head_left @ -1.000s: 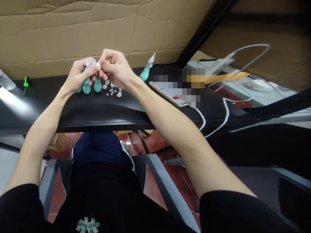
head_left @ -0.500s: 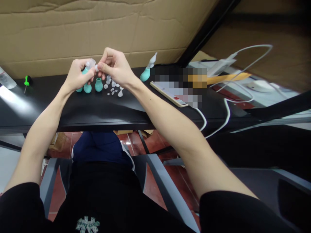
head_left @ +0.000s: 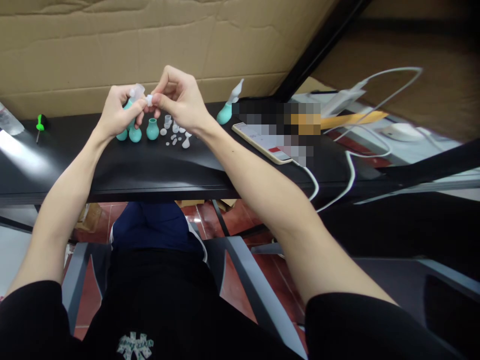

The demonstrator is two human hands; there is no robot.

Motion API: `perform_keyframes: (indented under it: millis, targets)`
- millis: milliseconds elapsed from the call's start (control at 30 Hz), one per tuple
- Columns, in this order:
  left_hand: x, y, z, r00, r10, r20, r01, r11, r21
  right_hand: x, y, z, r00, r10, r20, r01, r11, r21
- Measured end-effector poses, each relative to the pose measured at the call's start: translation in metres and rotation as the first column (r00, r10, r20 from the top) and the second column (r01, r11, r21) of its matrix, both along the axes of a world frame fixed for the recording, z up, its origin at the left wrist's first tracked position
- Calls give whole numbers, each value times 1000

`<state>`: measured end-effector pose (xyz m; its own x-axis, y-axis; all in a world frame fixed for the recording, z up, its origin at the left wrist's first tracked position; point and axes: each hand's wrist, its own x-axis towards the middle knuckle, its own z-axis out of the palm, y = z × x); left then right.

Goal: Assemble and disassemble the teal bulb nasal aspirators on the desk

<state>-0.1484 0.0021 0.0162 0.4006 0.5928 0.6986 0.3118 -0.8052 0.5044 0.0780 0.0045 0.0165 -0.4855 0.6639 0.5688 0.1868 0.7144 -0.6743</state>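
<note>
My left hand [head_left: 120, 112] is closed around a translucent plastic piece [head_left: 137, 91], whose top sticks up past the thumb. A small white plastic part [head_left: 149, 100] is pinched in the fingertips of my right hand [head_left: 180, 100], close against the left fingertips. Behind and below the left hand are several teal rubber bulbs, partly covered by its fingers. One open-necked teal bulb [head_left: 152, 130] stands uncovered beneath the hands. Just right of it, small white and clear plastic parts [head_left: 174, 136] lie scattered on the black table [head_left: 161, 167].
An assembled teal bulb with a clear nozzle [head_left: 225, 114] leans at the back. Further right lies a phone [head_left: 258, 142], partly pixelated, with a white cable [head_left: 315, 185]. A green-handled screwdriver [head_left: 40, 124] and a clear plastic bottle [head_left: 10, 121] are at left. Cardboard [head_left: 150, 45] walls the back.
Both hands have risen slightly, and the translucent piece has tilted a little in my left fingers. The right hand still pinches the small white part.
</note>
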Motion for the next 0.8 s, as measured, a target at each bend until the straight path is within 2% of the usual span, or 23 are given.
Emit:
perform_keyframes:
  millis: [133,267,400,467,533,633,667,733,767,800]
  targets:
    - [1,6,-1,999,-20,46,19,999,31,0,-3,2,999,-36,16,36,999,12]
    - [2,8,-2,997,4,76,-12,994,112,6,-5,2,996,-82,-18,83,996,36]
    - [-1,3,-1,998,41,36,-43,997,61,14,-1,4,976,-104,-192,129,984,121]
    - [-1,-4,1,1000,25,-6,-25,999,23,16,6,5,960,-63,-273,84,994,66]
    - [2,-14,3,997,-13,-79,11,1000,-16,18,15,6,953,29,-301,-25,1000,17]
    - [8,-27,5,973,-63,-220,54,997,-48,25,24,10,927,139,-349,-125,990,62]
    - [10,-30,6,962,-67,-263,58,997,-42,30,25,13,933,136,-334,-112,990,90]
    - [12,-33,5,940,-50,-339,53,999,-2,43,24,20,977,61,-205,-31,989,147]
    - [13,-32,5,928,-31,-371,44,999,27,52,23,24,999,-23,-41,31,978,207]
    - [13,-31,4,915,-7,-402,32,998,55,60,22,28,978,-130,162,89,967,238]
